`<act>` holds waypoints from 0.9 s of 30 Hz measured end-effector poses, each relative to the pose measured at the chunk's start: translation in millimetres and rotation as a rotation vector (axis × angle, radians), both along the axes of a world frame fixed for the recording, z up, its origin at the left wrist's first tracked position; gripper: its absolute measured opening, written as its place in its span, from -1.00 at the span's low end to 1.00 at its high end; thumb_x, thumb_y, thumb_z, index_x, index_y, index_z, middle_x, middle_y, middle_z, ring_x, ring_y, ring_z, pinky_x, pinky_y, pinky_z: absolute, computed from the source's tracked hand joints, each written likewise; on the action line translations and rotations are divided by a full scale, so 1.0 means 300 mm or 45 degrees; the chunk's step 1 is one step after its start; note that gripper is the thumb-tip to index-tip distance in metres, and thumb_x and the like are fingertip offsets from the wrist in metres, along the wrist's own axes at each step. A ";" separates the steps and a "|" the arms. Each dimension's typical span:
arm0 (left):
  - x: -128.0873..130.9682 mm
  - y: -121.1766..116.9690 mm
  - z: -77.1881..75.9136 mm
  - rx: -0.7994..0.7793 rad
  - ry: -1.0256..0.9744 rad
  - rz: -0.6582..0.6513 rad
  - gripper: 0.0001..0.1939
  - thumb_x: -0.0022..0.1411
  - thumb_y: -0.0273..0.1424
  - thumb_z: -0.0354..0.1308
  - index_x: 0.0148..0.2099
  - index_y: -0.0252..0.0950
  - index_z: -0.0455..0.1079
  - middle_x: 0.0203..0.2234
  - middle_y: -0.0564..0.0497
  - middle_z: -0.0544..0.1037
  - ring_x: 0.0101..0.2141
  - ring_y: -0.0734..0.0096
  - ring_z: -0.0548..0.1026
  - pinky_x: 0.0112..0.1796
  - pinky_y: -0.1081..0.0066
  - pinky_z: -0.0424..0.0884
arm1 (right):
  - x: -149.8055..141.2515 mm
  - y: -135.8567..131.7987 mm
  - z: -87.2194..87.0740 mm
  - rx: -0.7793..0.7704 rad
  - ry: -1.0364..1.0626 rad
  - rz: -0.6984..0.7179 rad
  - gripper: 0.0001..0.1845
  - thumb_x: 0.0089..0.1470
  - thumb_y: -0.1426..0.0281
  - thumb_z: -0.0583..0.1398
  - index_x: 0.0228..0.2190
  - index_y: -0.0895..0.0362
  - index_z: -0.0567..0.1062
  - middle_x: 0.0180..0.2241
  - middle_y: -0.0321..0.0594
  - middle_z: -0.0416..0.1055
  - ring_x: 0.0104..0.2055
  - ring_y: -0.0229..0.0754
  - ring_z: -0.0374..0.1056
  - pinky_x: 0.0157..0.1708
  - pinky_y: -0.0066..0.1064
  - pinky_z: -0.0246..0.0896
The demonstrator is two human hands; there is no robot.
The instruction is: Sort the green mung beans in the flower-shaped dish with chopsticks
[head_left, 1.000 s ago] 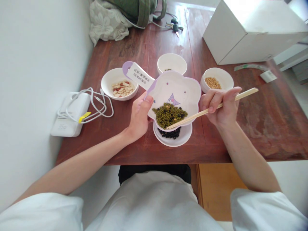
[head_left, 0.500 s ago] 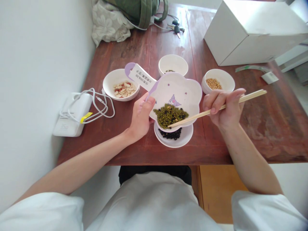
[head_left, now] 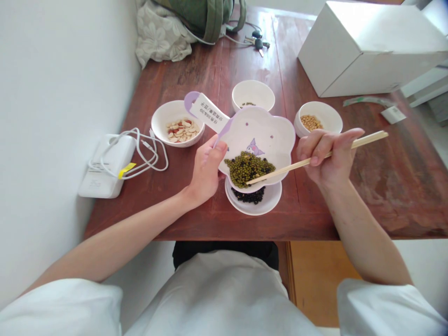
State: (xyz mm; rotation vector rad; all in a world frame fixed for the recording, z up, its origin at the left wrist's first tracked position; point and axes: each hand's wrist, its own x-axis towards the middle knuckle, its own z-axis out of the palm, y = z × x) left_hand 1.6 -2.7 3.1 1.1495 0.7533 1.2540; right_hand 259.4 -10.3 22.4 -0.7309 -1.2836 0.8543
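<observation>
My left hand (head_left: pixel 206 170) grips the rim of a flower-shaped white and purple dish (head_left: pixel 266 133) and holds it tilted toward me above a small white bowl of black beans (head_left: pixel 252 200). Green beans mixed with a few black ones (head_left: pixel 248 167) lie in the dish's low edge. My right hand (head_left: pixel 325 156) is closed on a pair of wooden chopsticks (head_left: pixel 315 158), whose tips rest in the beans. A labelled purple handle (head_left: pixel 205 112) sticks out from the dish to the upper left.
On the red-brown table (head_left: pixel 385 186) stand a bowl of pale and red nuts (head_left: pixel 179 129), a nearly bare bowl (head_left: pixel 253 94) and a bowl of yellow beans (head_left: pixel 317 120). A white box (head_left: pixel 367 44), keys (head_left: pixel 258 42), green bag (head_left: pixel 206 14), and a white charger with cable (head_left: pixel 112 165) lie around.
The chopstick tips have shifted slightly within the beans and the dish stays tilted. Both hands hold nearly the same places.
</observation>
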 end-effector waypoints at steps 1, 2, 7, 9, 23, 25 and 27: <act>-0.001 0.001 -0.001 0.010 -0.003 -0.007 -0.39 0.39 0.21 0.29 -0.36 -0.21 0.32 -0.61 0.15 0.34 -0.70 0.60 0.18 -0.71 0.43 -0.01 | 0.000 0.000 0.000 -0.004 -0.013 -0.008 -0.16 0.19 -0.42 0.14 -0.76 -0.08 0.56 -0.77 -0.28 0.18 -0.73 -0.22 0.07 -0.68 -0.15 0.04; -0.001 0.001 -0.002 0.019 -0.006 -0.009 -0.40 0.40 0.20 0.29 -0.36 -0.21 0.31 -0.62 0.15 0.34 -0.70 0.60 0.18 -0.71 0.43 0.01 | 0.001 -0.001 0.001 -0.012 -0.027 -0.017 -0.16 0.18 -0.43 0.14 -0.76 -0.08 0.56 -0.77 -0.28 0.16 -0.72 -0.21 0.08 -0.68 -0.14 0.05; -0.001 0.003 0.002 0.024 0.006 -0.001 -0.39 0.38 0.21 0.31 -0.37 -0.20 0.30 -0.63 0.15 0.34 -0.70 0.58 0.17 -0.70 0.43 0.02 | 0.009 -0.001 0.001 -0.017 -0.043 -0.008 -0.15 0.14 -0.45 0.14 -0.76 -0.08 0.58 -0.77 -0.28 0.14 -0.71 -0.20 0.13 -0.68 -0.16 0.04; 0.000 0.003 0.005 0.044 -0.002 -0.012 -0.39 0.39 0.21 0.30 -0.38 -0.20 0.31 -0.64 0.16 0.34 -0.71 0.59 0.17 -0.71 0.44 0.01 | 0.013 -0.003 0.000 -0.014 -0.060 -0.016 -0.16 0.17 -0.43 0.16 -0.75 -0.07 0.59 -0.76 -0.27 0.17 -0.70 -0.20 0.15 -0.66 -0.16 0.07; -0.001 0.002 0.003 0.016 -0.018 0.003 -0.40 0.38 0.19 0.32 -0.37 -0.22 0.33 -0.61 0.14 0.35 -0.68 0.60 0.18 -0.68 0.41 0.03 | 0.026 -0.007 -0.010 0.022 -0.087 0.039 -0.20 0.27 -0.35 0.16 -0.72 -0.09 0.60 -0.74 -0.25 0.24 -0.71 -0.17 0.12 -0.59 -0.09 0.22; -0.002 0.001 0.004 -0.002 -0.016 0.005 -0.39 0.37 0.20 0.33 -0.37 -0.22 0.32 -0.62 0.14 0.34 -0.68 0.60 0.18 -0.69 0.42 0.01 | 0.024 -0.005 -0.007 0.030 -0.069 0.043 -0.20 0.25 -0.36 0.15 -0.71 -0.09 0.62 -0.75 -0.26 0.20 -0.71 -0.17 0.10 -0.61 -0.11 0.20; -0.002 0.000 0.006 -0.020 -0.020 -0.003 -0.38 0.36 0.21 0.34 -0.38 -0.22 0.32 -0.63 0.14 0.32 -0.69 0.60 0.17 -0.70 0.43 -0.01 | 0.023 -0.004 -0.004 0.030 -0.050 0.053 -0.20 0.22 -0.38 0.15 -0.70 -0.09 0.63 -0.75 -0.27 0.19 -0.71 -0.18 0.09 -0.64 -0.14 0.16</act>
